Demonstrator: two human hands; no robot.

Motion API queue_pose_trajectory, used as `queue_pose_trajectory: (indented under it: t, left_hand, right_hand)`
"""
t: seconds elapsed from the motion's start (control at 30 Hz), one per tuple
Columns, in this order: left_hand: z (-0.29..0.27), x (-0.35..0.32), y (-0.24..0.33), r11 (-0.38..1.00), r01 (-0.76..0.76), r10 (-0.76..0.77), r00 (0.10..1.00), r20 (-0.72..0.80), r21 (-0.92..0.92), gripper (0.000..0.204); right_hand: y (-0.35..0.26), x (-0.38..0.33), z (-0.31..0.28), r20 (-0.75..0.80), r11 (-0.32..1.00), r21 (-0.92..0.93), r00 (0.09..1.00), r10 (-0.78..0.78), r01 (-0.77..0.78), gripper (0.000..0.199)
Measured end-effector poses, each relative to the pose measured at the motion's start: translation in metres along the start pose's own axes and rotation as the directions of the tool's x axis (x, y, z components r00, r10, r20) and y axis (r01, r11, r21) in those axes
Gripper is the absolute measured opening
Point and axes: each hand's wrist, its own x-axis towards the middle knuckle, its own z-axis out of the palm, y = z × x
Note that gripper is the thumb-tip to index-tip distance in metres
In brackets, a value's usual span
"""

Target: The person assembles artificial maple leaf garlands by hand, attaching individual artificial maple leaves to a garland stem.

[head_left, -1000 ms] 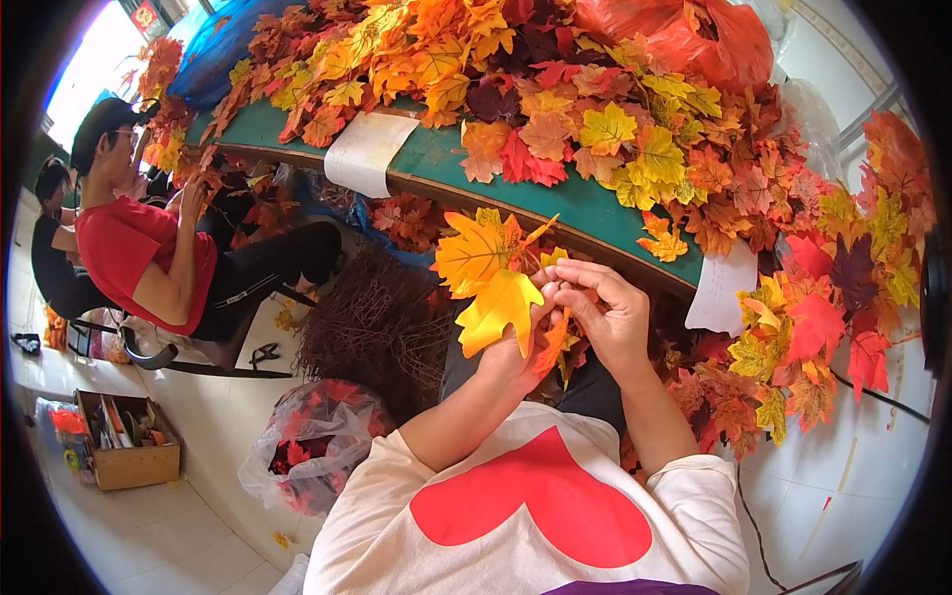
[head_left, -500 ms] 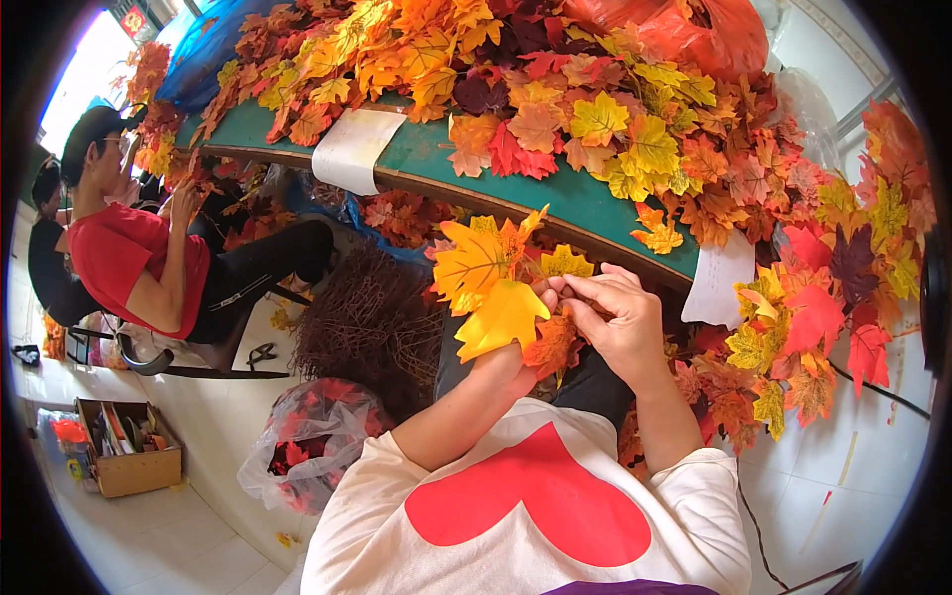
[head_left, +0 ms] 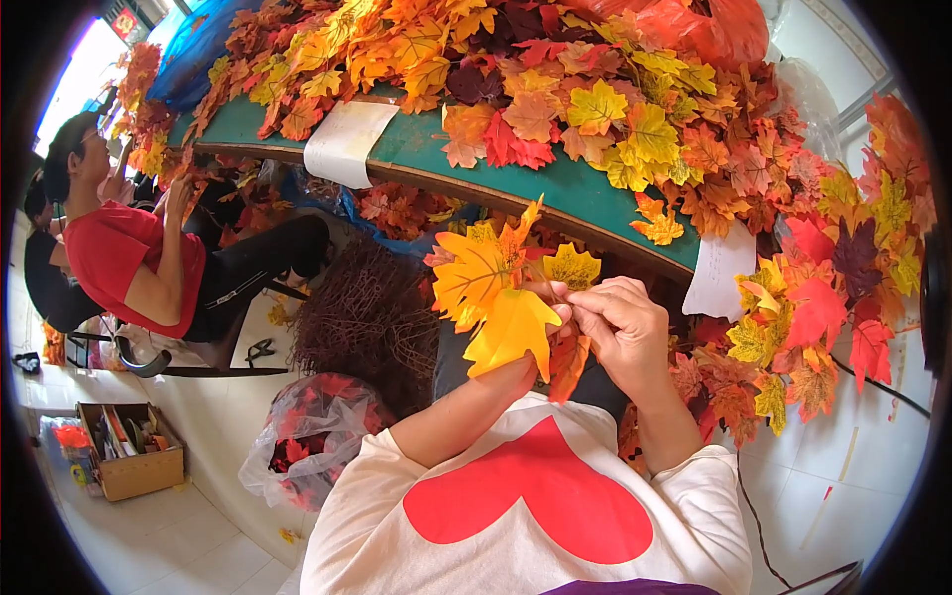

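Observation:
Over my lap I hold a spray of artificial maple leaves [head_left: 511, 337] in yellow, orange and rust tones. My left hand [head_left: 557, 319] is closed around its stems, mostly covered by the large yellow leaves. Beside it, my right hand [head_left: 623, 322] pinches at the stem, thumb and forefinger pressed together close to the left fingertips. What exactly sits in that pinch is too small to make out beyond a thin stem. A yellow speckled leaf [head_left: 572, 266] stands up just above both hands, and a rust leaf [head_left: 568, 367] hangs below them.
A green table [head_left: 426, 144] heaped with artificial leaves lies ahead, white papers [head_left: 347, 144] on its edge. Brown twig stems [head_left: 357, 322] and a plastic bag of red leaves [head_left: 312, 446] are at left. A cardboard box [head_left: 134, 461] stands further left, near a seated person in red [head_left: 134, 253]. Leaf sprays [head_left: 818, 312] hang right.
The leaf spray has turned slightly in my hands, and the rust leaf now hangs lower. My fingers stay close together at the stem. The co-worker's head has shifted.

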Motion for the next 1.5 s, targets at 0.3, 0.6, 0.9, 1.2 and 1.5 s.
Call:
queue_pose_trajectory:
  t: [0.3,0.6,0.9,1.2,1.5]
  left_hand:
    - [-0.011,0.002,-0.007,0.984,-0.073,0.077,0.997,-0.017,0.165,0.03]
    - [-0.012,0.0,-0.007,0.984,-0.002,0.004,1.0,0.011,-0.177,0.013]
    - [-0.009,-0.004,-0.007,0.957,0.113,-0.105,0.994,0.042,-0.267,0.009]
    - [-0.009,-0.006,-0.009,0.981,0.084,-0.083,0.996,0.016,-0.175,0.011]
    - [-0.015,-0.007,-0.018,0.988,-0.106,0.099,0.993,0.068,0.11,0.014]
  right_hand:
    - [0.001,-0.003,-0.001,0.163,0.978,0.16,0.98,0.11,-0.136,0.02]
    - [0.011,-0.014,0.001,0.078,0.989,0.122,0.994,0.073,-0.082,0.024]
    - [0.002,-0.017,-0.003,0.057,0.999,-0.012,0.997,0.044,-0.043,0.023]
    - [0.002,-0.018,-0.003,0.058,0.999,0.002,0.997,0.044,-0.044,0.02]
    - [-0.001,-0.018,-0.001,0.021,0.999,-0.038,0.999,0.025,-0.024,0.016]
